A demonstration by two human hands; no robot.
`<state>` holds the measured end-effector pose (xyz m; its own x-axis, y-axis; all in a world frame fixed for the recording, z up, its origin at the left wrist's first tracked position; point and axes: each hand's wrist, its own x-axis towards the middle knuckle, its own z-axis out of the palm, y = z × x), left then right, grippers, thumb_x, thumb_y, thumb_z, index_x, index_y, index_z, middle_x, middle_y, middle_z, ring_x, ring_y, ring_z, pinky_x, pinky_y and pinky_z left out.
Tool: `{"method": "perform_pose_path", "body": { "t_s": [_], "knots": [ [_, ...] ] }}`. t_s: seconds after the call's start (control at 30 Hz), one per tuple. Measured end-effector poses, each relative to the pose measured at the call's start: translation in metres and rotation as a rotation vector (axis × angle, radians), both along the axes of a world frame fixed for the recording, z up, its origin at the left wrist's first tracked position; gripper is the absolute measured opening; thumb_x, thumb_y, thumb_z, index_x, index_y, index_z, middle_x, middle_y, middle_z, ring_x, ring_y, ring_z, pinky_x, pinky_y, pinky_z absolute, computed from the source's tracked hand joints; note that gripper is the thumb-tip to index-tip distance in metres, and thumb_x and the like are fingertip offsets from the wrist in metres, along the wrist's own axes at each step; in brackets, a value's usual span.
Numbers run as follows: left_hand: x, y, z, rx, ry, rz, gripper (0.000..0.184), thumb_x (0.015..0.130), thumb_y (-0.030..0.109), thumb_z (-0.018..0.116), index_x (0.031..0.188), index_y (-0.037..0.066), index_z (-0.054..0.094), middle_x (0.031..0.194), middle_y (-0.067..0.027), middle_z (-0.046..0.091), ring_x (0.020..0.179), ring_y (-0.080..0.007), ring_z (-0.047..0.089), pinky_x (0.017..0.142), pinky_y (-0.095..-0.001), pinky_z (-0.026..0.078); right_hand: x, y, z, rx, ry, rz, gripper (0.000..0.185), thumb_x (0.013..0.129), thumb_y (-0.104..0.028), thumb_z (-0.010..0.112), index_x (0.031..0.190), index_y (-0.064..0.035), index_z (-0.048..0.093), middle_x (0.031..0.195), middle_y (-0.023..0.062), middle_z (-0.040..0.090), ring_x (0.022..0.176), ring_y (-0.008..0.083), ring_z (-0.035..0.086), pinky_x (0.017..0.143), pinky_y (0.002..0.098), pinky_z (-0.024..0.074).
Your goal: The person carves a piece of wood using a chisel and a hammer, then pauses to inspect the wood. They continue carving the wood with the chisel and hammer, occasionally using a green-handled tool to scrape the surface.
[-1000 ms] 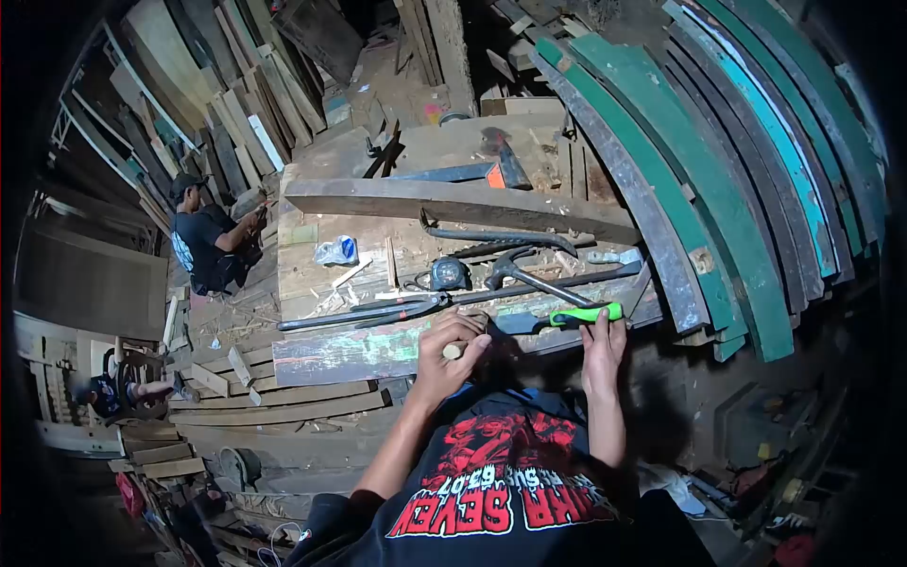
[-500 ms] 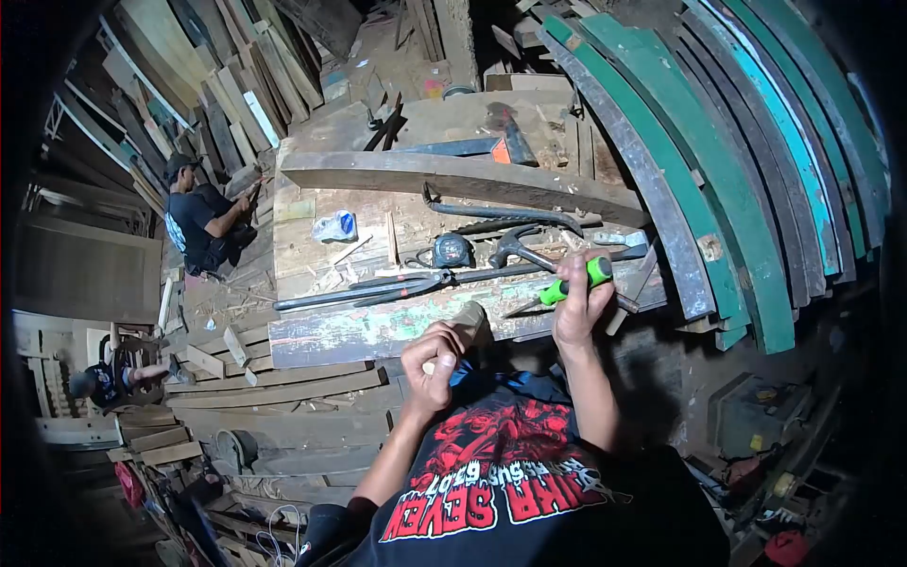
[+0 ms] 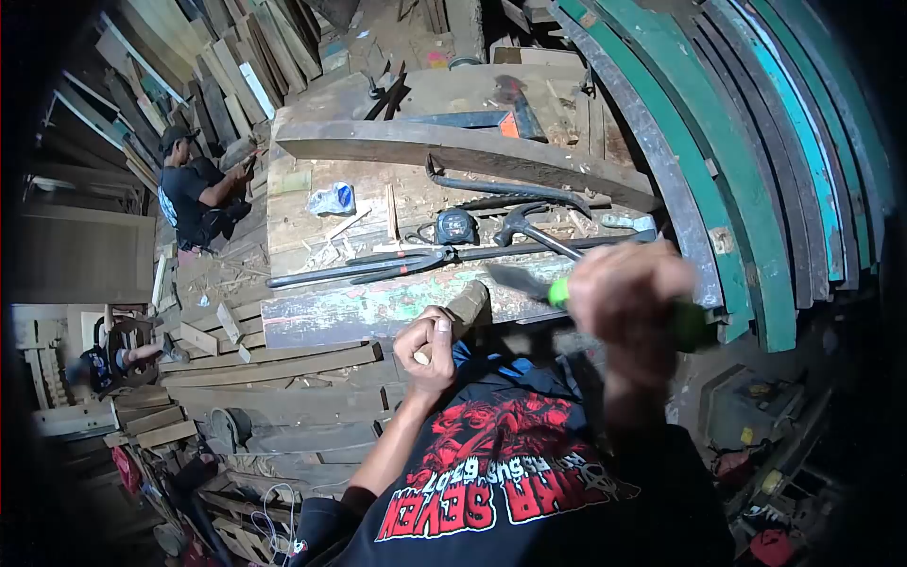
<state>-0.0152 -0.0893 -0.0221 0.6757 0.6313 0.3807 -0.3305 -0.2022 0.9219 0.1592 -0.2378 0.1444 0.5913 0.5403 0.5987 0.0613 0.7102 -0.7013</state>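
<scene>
My left hand (image 3: pixel 425 355) is closed round the pale handle of what looks like a wooden mallet (image 3: pixel 469 304), its blocky head over the table's near edge. Smeared by motion, my right hand (image 3: pixel 631 295) grips a chisel (image 3: pixel 518 280) with a green and black handle, its dark blade pointing left. Beneath the blade lies a weathered plank (image 3: pixel 326 319) with flaking green paint. Just beyond it are a claw hammer (image 3: pixel 529 230), partly hidden behind my right hand, a long-handled tool (image 3: pixel 402 263) and a tape measure (image 3: pixel 455 227).
Across the table lie a curved beam (image 3: pixel 453 149), a pry bar (image 3: pixel 510 189) and a handsaw (image 3: pixel 463 120). Curved green boards (image 3: pixel 680 123) stand at the right. One person (image 3: pixel 196 194) sits at the left; another (image 3: pixel 106 364) is lower down. Timber (image 3: pixel 274 378) lies on the floor.
My right hand has moved right and toward the camera with the chisel, whose blade now shows broader. My left hand keeps the mallet nearly in place. The view has shifted slightly.
</scene>
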Motion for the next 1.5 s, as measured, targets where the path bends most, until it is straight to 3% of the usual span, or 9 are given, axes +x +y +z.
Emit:
{"method": "perform_pose_path", "body": {
  "t_s": [0.17, 0.4, 0.6, 0.77, 0.93, 1.17, 1.3, 1.37, 1.5],
  "knots": [
    [0.001, -0.001, -0.007, -0.053, -0.066, -0.006, 0.039, 0.102, 0.004, 0.051, 0.064, -0.004, 0.046, 0.063, -0.0113, 0.052, 0.059, -0.0212, 0.05, 0.058, -0.0347, 0.042, -0.022, 0.012, -0.072, -0.128, 0.218, 0.144, 0.029, 0.08, 0.001, 0.063, 0.063, -0.0071, 0.041, 0.056, 0.003, 0.045, 0.047, 0.0129, 0.043, 0.046, 0.0318, 0.0344],
    [0.002, -0.001, 0.003, -0.027, -0.031, -0.067, 0.042, 0.103, 0.006, 0.052, 0.063, -0.005, 0.047, 0.061, -0.0102, 0.05, 0.056, -0.0199, 0.049, 0.056, -0.0343, 0.04, -0.002, -0.012, 0.016, 0.074, -0.14, 0.131, 0.04, 0.095, -0.025, 0.081, 0.067, -0.0131, 0.054, 0.064, -0.0033, 0.057, 0.047, 0.0086, 0.051, 0.041, 0.023, 0.037],
    [0.005, 0.0, 0.006, -0.105, -0.107, -0.062, 0.042, 0.102, 0.007, 0.052, 0.062, -0.004, 0.046, 0.06, -0.0098, 0.049, 0.055, -0.0208, 0.049, 0.056, -0.0349, 0.041, -0.031, 0.023, -0.064, -0.138, 0.021, 0.175, 0.03, 0.077, -0.002, 0.063, 0.061, -0.0077, 0.038, 0.051, 0.0033, 0.043, 0.041, 0.0165, 0.038, 0.044, 0.0329, 0.0314],
    [0.005, 0.004, 0.007, 0.06, -0.052, -0.134, 0.036, 0.097, 0.001, 0.053, 0.062, -0.004, 0.047, 0.06, -0.0117, 0.05, 0.055, -0.0231, 0.05, 0.058, -0.036, 0.042, -0.017, 0.013, -0.029, -0.146, -0.078, 0.203, 0.03, 0.078, -0.005, 0.065, 0.061, -0.011, 0.041, 0.051, -0.0004, 0.043, 0.039, 0.0166, 0.039, 0.043, 0.0321, 0.0309],
    [0.007, 0.005, 0.009, 0.06, -0.072, -0.162, 0.035, 0.097, 0.001, 0.056, 0.062, -0.004, 0.048, 0.06, -0.0111, 0.051, 0.055, -0.0242, 0.05, 0.06, -0.0381, 0.043, 0.005, 0.004, 0.012, 0.039, -0.223, 0.338, 0.031, 0.085, -0.022, 0.088, 0.07, -0.013, 0.063, 0.058, -0.0052, 0.055, 0.05, 0.0092, 0.053, 0.045, 0.0247, 0.0394],
    [0.004, 0.008, 0.011, 0.081, -0.067, -0.202, 0.035, 0.096, 0.001, 0.059, 0.062, -0.004, 0.05, 0.061, -0.0127, 0.052, 0.056, -0.0263, 0.051, 0.061, -0.0387, 0.043, -0.016, 0.025, -0.112, -0.544, -0.166, 0.129, 0.029, 0.074, -0.01, 0.076, 0.064, -0.0086, 0.048, 0.056, 0.0023, 0.047, 0.049, 0.0181, 0.046, 0.049, 0.0349, 0.0352],
    [0.004, 0.007, 0.012, 0.075, -0.059, -0.221, 0.035, 0.094, 0.0, 0.061, 0.062, -0.004, 0.05, 0.061, -0.0131, 0.052, 0.056, -0.0267, 0.051, 0.061, -0.0386, 0.043, 0.008, 0.006, -0.015, -0.26, -0.125, -0.16, 0.054, 0.1, -0.038, 0.073, 0.062, -0.0108, 0.045, 0.052, -0.0017, 0.046, 0.041, 0.0118, 0.044, 0.041, 0.0281, 0.0331],
    [0.008, 0.007, 0.012, 0.09, -0.059, -0.242, 0.035, 0.093, -0.001, 0.061, 0.061, -0.003, 0.049, 0.06, -0.013, 0.052, 0.055, -0.0269, 0.05, 0.06, -0.0386, 0.042, 0.028, 0.004, 0.006, 0.098, -0.124, 0.213, 0.044, 0.093, -0.034, 0.08, 0.07, -0.0121, 0.049, 0.051, -0.0056, 0.045, 0.038, 0.0068, 0.041, 0.037, 0.0242, 0.0306],
    [0.01, 0.008, 0.01, 0.159, -0.059, -0.267, 0.036, 0.091, -0.003, 0.061, 0.059, -0.001, 0.045, 0.058, -0.0111, 0.047, 0.053, -0.0259, 0.045, 0.058, -0.0389, 0.039, 0.01, 0.024, -0.016, 0.048, 0.0, 0.162, 0.039, 0.089, -0.017, 0.078, 0.065, -0.0117, 0.047, 0.052, -0.0045, 0.05, 0.04, 0.0077, 0.043, 0.04, 0.0247, 0.0326]
  ]
}}
